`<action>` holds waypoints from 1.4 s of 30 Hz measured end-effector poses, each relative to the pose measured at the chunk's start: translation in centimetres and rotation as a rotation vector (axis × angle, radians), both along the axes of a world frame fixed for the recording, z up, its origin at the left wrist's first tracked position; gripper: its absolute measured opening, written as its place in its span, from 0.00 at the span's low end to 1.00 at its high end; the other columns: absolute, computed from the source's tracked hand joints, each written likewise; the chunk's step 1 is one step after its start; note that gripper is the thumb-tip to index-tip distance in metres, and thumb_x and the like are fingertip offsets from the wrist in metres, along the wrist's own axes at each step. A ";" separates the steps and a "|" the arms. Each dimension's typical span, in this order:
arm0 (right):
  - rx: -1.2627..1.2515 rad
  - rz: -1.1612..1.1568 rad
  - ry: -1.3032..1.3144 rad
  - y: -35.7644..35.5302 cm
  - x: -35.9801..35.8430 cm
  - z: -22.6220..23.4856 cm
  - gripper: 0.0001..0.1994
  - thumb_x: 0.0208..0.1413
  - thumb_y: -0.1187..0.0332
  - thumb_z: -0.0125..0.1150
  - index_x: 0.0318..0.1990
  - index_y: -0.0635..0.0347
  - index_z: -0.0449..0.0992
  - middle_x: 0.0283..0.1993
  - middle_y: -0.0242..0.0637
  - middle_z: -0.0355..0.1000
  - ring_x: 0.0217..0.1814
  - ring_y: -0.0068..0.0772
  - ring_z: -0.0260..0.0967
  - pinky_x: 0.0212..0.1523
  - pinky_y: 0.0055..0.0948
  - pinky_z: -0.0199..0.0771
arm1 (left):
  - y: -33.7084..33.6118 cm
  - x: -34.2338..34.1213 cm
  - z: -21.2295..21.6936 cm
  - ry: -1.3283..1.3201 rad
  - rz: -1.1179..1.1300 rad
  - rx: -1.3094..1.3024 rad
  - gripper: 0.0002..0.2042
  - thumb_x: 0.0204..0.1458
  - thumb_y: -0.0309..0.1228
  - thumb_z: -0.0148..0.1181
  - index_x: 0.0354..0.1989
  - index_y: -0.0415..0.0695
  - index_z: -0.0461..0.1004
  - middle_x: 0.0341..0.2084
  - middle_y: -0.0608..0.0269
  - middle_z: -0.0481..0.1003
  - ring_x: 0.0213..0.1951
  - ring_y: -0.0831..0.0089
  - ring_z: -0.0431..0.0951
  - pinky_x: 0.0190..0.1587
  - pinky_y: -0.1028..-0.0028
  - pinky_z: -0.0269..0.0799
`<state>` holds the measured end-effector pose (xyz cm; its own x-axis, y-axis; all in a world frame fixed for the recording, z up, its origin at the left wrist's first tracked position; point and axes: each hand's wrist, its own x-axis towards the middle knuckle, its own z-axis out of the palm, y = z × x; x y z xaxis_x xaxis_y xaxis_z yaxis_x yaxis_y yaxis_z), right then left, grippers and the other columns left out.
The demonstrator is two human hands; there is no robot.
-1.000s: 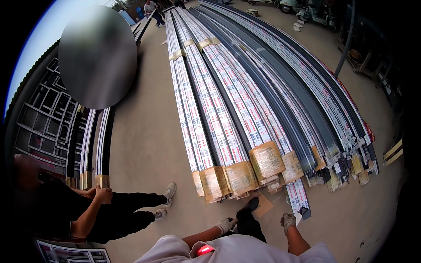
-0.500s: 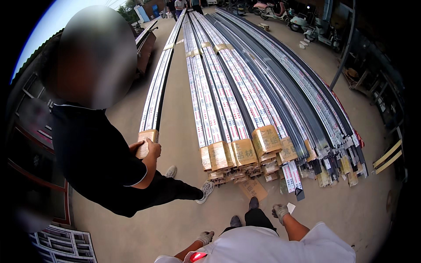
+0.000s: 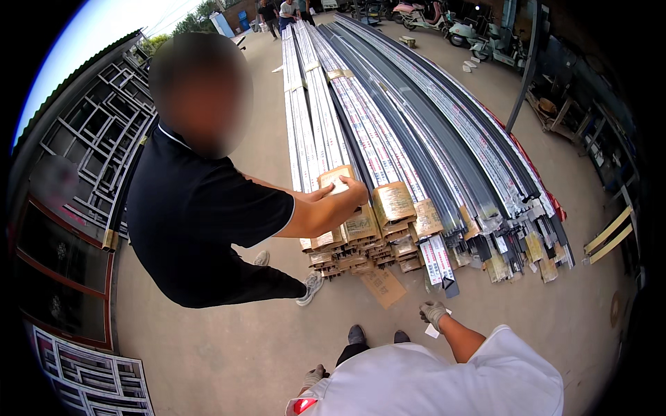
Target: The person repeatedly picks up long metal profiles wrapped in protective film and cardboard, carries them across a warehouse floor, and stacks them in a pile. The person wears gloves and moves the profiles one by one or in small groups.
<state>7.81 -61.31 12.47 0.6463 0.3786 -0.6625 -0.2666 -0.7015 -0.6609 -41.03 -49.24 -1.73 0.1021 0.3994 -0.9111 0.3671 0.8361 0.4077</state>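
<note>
My right hand point(image 3: 433, 313), in a grey work glove, hangs above the floor with its fingers curled in; nothing shows in it. A white slip of paper point(image 3: 431, 332) lies on the floor under it. My left hand point(image 3: 315, 376), also gloved, is low by my side, partly covered by my white shirt; its fingers are hard to make out. In front of me lies a stack of long profile bundles point(image 3: 374, 132) with brown paper wrapped round their ends. A co-worker point(image 3: 208, 208) in black at the left has both hands on the wrapped end point(image 3: 336, 177) of one bundle on the stack.
Loose dark profiles point(image 3: 451, 139) continue the row rightward. A flat cardboard piece point(image 3: 383, 287) lies before the stack. Metal frames point(image 3: 90, 374) sit at lower left. Other people point(image 3: 288, 10) stand at the far end; scooters point(image 3: 479, 35) are parked far right, near a post point(image 3: 527, 69).
The co-worker has moved the bundle end rightward from over the bare floor onto the stack. My view has shifted a little, my feet have moved, and my left hand is more hidden.
</note>
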 end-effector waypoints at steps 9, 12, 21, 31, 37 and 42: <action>-0.252 -0.164 0.039 -16.1 3.3 0.2 0.09 0.57 0.65 0.57 0.38 0.63 0.74 0.26 0.38 0.72 0.21 0.33 0.68 0.20 0.35 0.71 | -2.6 8.6 12.6 -0.090 -0.147 0.122 0.24 0.59 0.48 0.57 0.51 0.37 0.72 0.34 0.55 0.81 0.35 0.66 0.82 0.36 0.66 0.78; -0.224 -0.179 0.047 -17.0 2.6 0.7 0.09 0.57 0.66 0.57 0.38 0.63 0.73 0.28 0.38 0.72 0.22 0.32 0.69 0.21 0.34 0.71 | -2.1 9.5 17.2 -0.138 -0.193 0.163 0.22 0.60 0.46 0.57 0.49 0.37 0.73 0.34 0.55 0.81 0.35 0.66 0.82 0.37 0.68 0.79; -0.118 -0.096 0.038 -11.1 2.2 0.9 0.13 0.57 0.65 0.60 0.46 0.61 0.72 0.29 0.38 0.75 0.24 0.33 0.73 0.22 0.34 0.75 | 5.7 8.1 41.5 -0.457 -0.155 0.757 0.15 0.61 0.35 0.56 0.43 0.33 0.77 0.30 0.57 0.79 0.34 0.71 0.80 0.41 0.71 0.76; -0.115 0.092 -0.031 -3.0 -3.9 2.8 0.15 0.58 0.65 0.59 0.50 0.62 0.72 0.30 0.39 0.75 0.23 0.33 0.72 0.23 0.32 0.75 | 8.8 -6.9 65.0 -0.262 -0.067 2.163 0.12 0.58 0.37 0.57 0.35 0.38 0.75 0.27 0.58 0.74 0.31 0.71 0.75 0.42 0.67 0.74; -0.085 0.277 0.023 1.9 -8.3 2.8 0.19 0.59 0.62 0.59 0.54 0.63 0.70 0.35 0.40 0.75 0.29 0.34 0.74 0.27 0.35 0.77 | 5.7 -13.1 73.3 0.301 -0.476 2.688 0.14 0.61 0.40 0.54 0.34 0.40 0.74 0.25 0.58 0.72 0.29 0.71 0.73 0.43 0.63 0.74; -0.084 0.272 -0.002 0.9 -8.8 3.2 0.20 0.59 0.61 0.59 0.55 0.63 0.70 0.37 0.41 0.75 0.31 0.36 0.75 0.29 0.36 0.78 | 5.8 -15.5 72.6 0.476 -0.793 2.543 0.14 0.62 0.40 0.54 0.33 0.40 0.74 0.25 0.58 0.72 0.30 0.71 0.73 0.43 0.63 0.74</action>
